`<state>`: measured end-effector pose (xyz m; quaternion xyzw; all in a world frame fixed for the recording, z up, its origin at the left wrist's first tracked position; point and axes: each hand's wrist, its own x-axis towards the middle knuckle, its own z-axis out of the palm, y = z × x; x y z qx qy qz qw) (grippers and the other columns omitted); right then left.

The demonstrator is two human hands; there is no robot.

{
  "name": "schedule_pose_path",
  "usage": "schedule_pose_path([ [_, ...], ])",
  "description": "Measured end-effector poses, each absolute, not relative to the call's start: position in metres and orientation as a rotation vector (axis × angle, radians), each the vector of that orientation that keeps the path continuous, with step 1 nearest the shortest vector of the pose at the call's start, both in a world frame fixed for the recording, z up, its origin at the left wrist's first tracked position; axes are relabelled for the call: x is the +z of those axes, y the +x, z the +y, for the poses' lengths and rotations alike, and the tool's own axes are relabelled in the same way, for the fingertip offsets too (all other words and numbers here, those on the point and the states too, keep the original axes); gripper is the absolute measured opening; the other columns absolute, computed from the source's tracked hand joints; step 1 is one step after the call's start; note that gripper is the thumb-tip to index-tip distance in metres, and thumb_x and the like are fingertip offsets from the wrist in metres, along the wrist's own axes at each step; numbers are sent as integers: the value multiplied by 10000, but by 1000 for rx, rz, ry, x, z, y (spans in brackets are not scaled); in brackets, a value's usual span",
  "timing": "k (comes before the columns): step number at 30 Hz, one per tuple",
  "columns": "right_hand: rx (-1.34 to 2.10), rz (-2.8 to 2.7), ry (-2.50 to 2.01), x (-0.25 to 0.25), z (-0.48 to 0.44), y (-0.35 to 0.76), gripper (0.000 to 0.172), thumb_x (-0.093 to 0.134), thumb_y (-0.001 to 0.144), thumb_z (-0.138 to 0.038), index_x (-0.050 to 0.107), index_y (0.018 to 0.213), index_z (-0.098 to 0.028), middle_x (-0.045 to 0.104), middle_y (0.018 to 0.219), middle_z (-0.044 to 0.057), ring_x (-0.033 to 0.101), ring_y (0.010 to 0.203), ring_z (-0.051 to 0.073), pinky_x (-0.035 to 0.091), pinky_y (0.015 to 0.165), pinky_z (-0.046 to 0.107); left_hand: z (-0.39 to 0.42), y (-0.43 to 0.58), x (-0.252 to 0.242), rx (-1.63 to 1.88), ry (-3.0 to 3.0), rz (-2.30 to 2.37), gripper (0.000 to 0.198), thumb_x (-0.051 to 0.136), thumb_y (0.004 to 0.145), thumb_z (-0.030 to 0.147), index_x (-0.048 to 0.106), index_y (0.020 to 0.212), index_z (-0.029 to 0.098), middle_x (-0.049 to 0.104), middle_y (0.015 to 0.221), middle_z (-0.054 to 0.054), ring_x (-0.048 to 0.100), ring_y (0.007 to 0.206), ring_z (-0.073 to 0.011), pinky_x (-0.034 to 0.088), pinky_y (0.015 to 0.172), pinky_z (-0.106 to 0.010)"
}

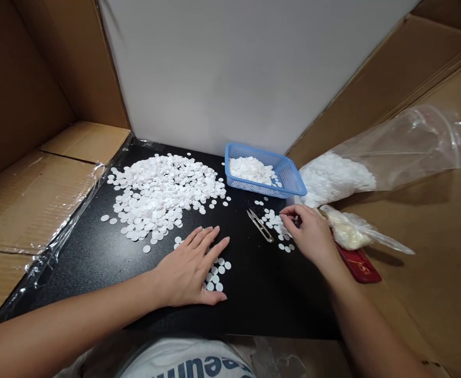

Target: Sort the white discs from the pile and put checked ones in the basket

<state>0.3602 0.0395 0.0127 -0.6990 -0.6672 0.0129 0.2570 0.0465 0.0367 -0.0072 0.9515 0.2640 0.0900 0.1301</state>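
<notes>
shirt front: pale cloth with dark printed letters, nearest the camera, below the edge of a black tabletop
left hand: palm down, fingers straight and spread over a small patch of white discs that peeks out beyond the thumb; it grips nothing that shows
right hand: bent over a small cluster of white discs, thumb and index fingertip close together; whether a disc is pinched between them cannot be told
thread snips: metal, lying flat just left of that cluster, touched by neither hand
big heap of white discs: loose, spread over the far left of the tabletop, touched by neither hand
blue basket: perforated plastic, beyond the right hand, near a pale panel; it holds a pile of white discs, with room on its right side
clear zip bag: right of the basket, its left end filled with white pieces too jumbled to name
progress: the work on the discs seems under way but far from finished; the patch and the cluster look like the portions in hand, and the big heap is probably most of what is left; whether the basket and bag hold finished or waiting pieces cannot be told
</notes>
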Motion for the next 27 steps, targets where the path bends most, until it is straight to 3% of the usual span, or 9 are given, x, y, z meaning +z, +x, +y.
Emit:
schedule_pose_path([
  [5,594,-1948,-1535,15,13,300,158,508,933,-245,664,909,-243,707,902,56,677,842,254,531,768,391,36,44,-6,349,2730,774,808,697,823,542,429,1456,118,448,1524,-214,414,1416,-372,378,1141,-534],
  [10,768,-2042,-1467,11,2,265,141,567,928,-177,657,894,-280,691,912,33,677,853,254,552,755,386,36,34,-8,470,2701,798,571,577,962,379,404,1473,193,492,1506,-148,445,1409,-295,409,1134,-497],
  [13,795,-2085,-1503,11,5,259,118,617,915,-164,638,849,-260,665,879,24,653,845,240,535,748,378,34,23,-6,535,2704,856,531,546,985,368,405,1471,205,489,1512,-140,450,1408,-283,372,1158,-512],
  [18,855,-2140,-1542,17,13,250,150,684,862,-131,614,771,-228,612,794,-1,595,747,189,474,633,315,31,5,-2,486,2688,909,641,604,946,430,367,1501,216,443,1550,-126,398,1441,-296,327,1183,-517],
  [22,865,-2187,-1520,25,19,253,155,659,847,-121,612,736,-218,609,781,-12,585,737,165,453,662,298,34,3,-2,420,2652,895,859,698,857,518,287,1545,211,366,1590,-160,367,1456,-327,337,1173,-521],
  [27,593,-1915,-1694,31,37,303,82,609,829,-223,632,751,-217,626,765,10,577,664,163,443,613,288,42,21,-1,312,2649,804,1040,690,770,692,256,1563,178,346,1592,-196,341,1466,-356,311,1181,-534],
])
